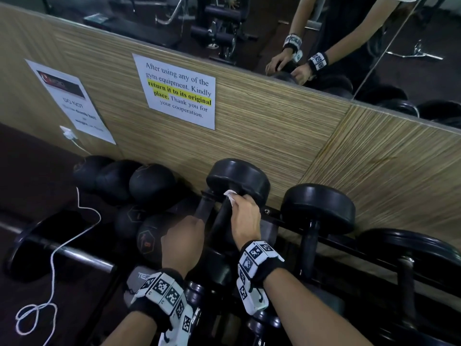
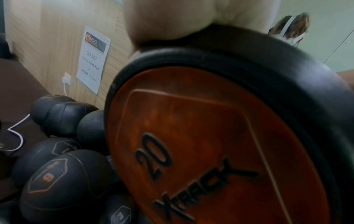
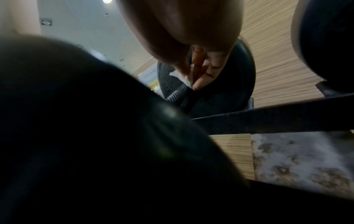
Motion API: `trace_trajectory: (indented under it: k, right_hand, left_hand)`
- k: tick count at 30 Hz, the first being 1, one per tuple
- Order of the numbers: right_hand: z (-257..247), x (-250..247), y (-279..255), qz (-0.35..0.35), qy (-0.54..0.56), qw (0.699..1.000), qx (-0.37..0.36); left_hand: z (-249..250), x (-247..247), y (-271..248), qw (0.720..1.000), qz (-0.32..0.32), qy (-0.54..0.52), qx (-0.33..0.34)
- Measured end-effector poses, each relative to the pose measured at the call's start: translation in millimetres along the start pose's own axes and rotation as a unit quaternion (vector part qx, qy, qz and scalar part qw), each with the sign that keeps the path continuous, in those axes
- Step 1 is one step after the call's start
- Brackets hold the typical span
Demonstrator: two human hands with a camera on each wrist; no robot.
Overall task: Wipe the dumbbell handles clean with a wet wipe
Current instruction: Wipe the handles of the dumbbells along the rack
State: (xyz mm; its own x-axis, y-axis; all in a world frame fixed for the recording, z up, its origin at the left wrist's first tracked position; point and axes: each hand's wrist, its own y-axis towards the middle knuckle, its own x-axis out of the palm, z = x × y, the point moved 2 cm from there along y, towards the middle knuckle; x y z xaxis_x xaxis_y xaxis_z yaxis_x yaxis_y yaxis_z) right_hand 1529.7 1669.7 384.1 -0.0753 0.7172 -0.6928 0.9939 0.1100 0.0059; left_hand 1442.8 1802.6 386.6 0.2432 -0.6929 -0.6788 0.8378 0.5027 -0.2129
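Observation:
A black dumbbell (image 1: 238, 181) lies on the rack with its far head against the wall panel. My right hand (image 1: 245, 216) holds a white wet wipe (image 1: 230, 197) round the handle just before that far head. In the right wrist view my fingers (image 3: 203, 75) press the wipe (image 3: 184, 78) onto the knurled handle (image 3: 175, 96). My left hand (image 1: 184, 237) grips the top of the near head. The left wrist view shows that head's orange end plate (image 2: 201, 144), marked 20, with my palm (image 2: 172, 22) on its black rim.
A second dumbbell (image 1: 318, 208) stands on the rack rail (image 3: 268, 119) to the right, others beyond it. Black medicine balls (image 1: 149, 183) are piled at the left by the wall. A barbell (image 1: 74, 253) and a white cable (image 1: 53, 258) lie on the floor.

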Motion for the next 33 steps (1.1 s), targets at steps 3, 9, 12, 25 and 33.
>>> trace_trajectory:
  k: [3, 9, 12, 25, 33]
  right_hand:
    - [1.1, -0.7, 2.8, -0.028, 0.008, 1.0, 0.01]
    - [1.6, -1.3, -2.5, -0.01, -0.019, 1.0, 0.01]
    - [6.0, -0.9, -0.9, -0.019, 0.012, 1.0, 0.021]
    - [44.1, 9.2, 11.4, 0.027, 0.147, 0.963, 0.223]
    - [33.7, -2.4, 9.9, 0.061, 0.121, 0.981, 0.142]
  left_hand:
    - [0.8, -1.2, -0.7, 1.0, -0.004, -0.001, 0.001]
    - [2.0, -1.9, -2.5, 1.0, -0.001, -0.014, -0.004]
    - [2.9, -2.4, -3.5, 1.0, -0.004, -0.008, -0.008]
    - [0.8, -2.0, -2.0, 1.0, -0.006, -0.016, -0.014]
    - [-2.8, 0.7, 1.4, 1.0, -0.001, -0.013, -0.002]
